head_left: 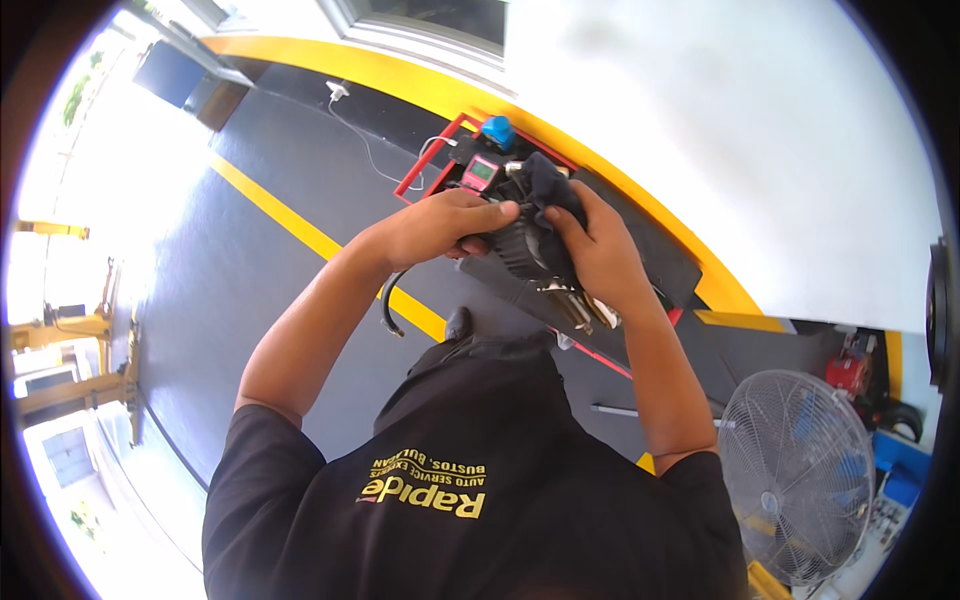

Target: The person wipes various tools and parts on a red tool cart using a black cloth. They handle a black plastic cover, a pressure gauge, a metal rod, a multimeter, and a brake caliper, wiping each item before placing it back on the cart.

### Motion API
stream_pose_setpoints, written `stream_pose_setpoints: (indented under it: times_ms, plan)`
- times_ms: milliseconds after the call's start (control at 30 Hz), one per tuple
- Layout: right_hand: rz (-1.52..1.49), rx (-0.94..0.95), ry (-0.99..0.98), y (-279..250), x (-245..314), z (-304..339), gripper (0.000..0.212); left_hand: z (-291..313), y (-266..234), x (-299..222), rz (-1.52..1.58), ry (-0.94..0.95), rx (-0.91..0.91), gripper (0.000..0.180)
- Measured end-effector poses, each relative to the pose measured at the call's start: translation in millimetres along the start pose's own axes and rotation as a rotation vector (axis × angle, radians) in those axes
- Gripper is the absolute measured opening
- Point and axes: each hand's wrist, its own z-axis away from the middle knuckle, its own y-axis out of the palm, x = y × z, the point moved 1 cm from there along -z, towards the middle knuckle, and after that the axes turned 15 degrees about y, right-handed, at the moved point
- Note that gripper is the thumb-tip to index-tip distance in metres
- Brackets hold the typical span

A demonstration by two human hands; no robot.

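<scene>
My left hand (440, 228) is closed round the near-left side of a black ribbed part (516, 250), its thumb lying across the top. I cannot make out exactly what kind of part it is. A dark cloth (552, 188) is bunched in my right hand (606, 248), which presses it against the right side of the same part. Both hands are above a red-framed trolley (408, 182). A black curved hose (388, 305) hangs below my left forearm; where its upper end goes is hidden.
On the trolley are a red device with a small screen (480, 172) and a blue object (497, 132). Shiny metal pieces (582, 308) show below my right hand. A white cable (365, 150) runs to the wall. A large fan (797, 475) stands at the lower right.
</scene>
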Motion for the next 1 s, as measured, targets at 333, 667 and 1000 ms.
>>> stream_pose_setpoints:
  times_ms: [333,667,1000]
  plan:
    - [-0.227,0.16,-0.122,112,21,-10,0.038,78,-65,7,-0.326,0.164,0.0,0.055]
    - [-0.57,0.19,0.133,224,105,-43,0.041,165,-74,88,0.451,0.529,-0.887,0.05]
    - [0.457,0.061,-0.616,251,181,3,0.044,200,-96,136,1.276,0.686,-0.902,0.075]
